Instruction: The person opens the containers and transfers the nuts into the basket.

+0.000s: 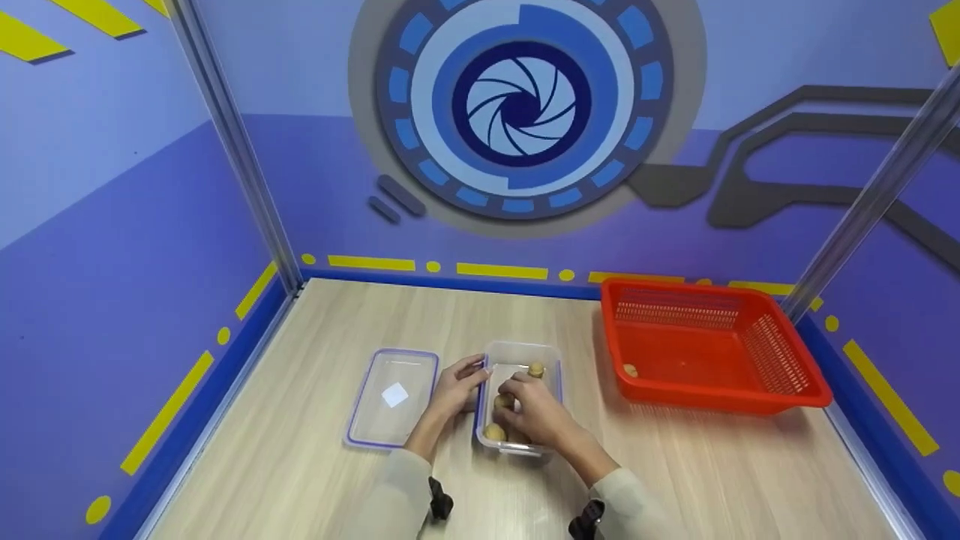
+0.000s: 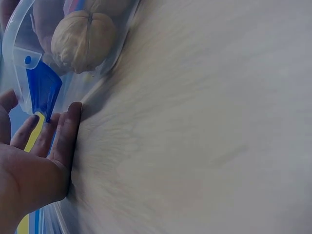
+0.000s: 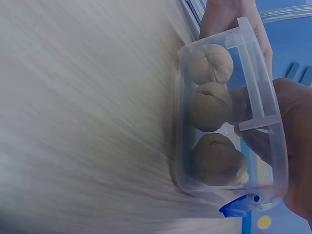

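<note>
A clear plastic box [image 1: 523,349] with blue side latches stands on the table and holds several walnuts. One walnut [image 1: 535,369] lies near its far end, another walnut [image 1: 494,433] in the near left corner. My right hand [image 1: 536,411] reaches down inside and pinches a walnut [image 1: 503,401] by the left wall. Through the box's side, the right wrist view shows walnuts [image 3: 217,158] in a row. Against the box's left side rests my left hand [image 1: 453,388], fingers extended; the left wrist view shows them beside a hanging blue latch [image 2: 44,87].
The clear lid [image 1: 375,420] with a blue seal and a white label [image 1: 394,395] lies left of the box. At the back right stands a red basket [image 1: 720,399] with one walnut [image 1: 630,370] in it. Panel walls enclose the table's back and sides.
</note>
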Demonstrator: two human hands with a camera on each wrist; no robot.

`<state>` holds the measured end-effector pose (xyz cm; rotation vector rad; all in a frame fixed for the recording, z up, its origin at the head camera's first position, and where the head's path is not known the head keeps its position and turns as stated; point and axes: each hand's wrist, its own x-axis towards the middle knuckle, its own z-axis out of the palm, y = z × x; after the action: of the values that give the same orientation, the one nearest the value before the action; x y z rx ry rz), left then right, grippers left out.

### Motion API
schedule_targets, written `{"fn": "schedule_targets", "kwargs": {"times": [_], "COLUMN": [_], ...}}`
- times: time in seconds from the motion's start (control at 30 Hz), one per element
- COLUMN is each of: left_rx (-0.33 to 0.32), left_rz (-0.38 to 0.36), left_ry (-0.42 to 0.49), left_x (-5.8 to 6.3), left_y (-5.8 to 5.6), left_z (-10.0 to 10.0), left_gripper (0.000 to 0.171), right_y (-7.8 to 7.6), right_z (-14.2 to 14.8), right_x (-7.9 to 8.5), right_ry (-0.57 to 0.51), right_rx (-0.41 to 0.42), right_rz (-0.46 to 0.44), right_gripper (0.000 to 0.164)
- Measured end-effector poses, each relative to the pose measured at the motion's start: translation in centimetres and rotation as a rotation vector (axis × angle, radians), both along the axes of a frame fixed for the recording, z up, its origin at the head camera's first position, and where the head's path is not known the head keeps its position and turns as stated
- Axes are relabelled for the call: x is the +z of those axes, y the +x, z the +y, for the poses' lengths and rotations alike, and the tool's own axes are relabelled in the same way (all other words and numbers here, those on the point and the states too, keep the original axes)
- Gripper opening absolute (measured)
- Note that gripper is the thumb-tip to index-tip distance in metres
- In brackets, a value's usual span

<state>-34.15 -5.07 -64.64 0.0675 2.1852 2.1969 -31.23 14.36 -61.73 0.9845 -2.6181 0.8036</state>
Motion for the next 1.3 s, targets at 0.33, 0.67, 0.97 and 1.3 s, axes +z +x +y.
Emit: {"fn": "schedule_targets", "kwargs": {"times": [0.33, 0.67, 0.97, 1.3], "left_rx": [0.019, 0.031, 0.013, 0.031], "left_rz": [-0.012, -0.038, -0.06, -0.06], "left_ry": [0.025, 0.043, 0.023, 0.017], "left_x": [0.0, -0.1, -0.3, -0.3], "left_y": [-0.4, -0.2, -0.2, -0.1], "left_z": [0.1, -0.2, -0.1, 0.1], "left_gripper": [0.051, 0.054, 0.05, 0.048], "right_y": [-0.9, -1.8, -2.6, -3.3], "right_z": [1.0, 4.3, 8.8, 13.9], "right_x": [2.4, 5.1, 6.7, 7.5], "right_ry": [-0.01, -0.117, -0.241, -0.358], "right_rx": [0.03, -0.035, -0.101, -0.257], "right_rz": [-0.122, -0.092, -0.035, 0.002], "right_gripper": [0.018, 0.014, 0.017, 0.025]}}
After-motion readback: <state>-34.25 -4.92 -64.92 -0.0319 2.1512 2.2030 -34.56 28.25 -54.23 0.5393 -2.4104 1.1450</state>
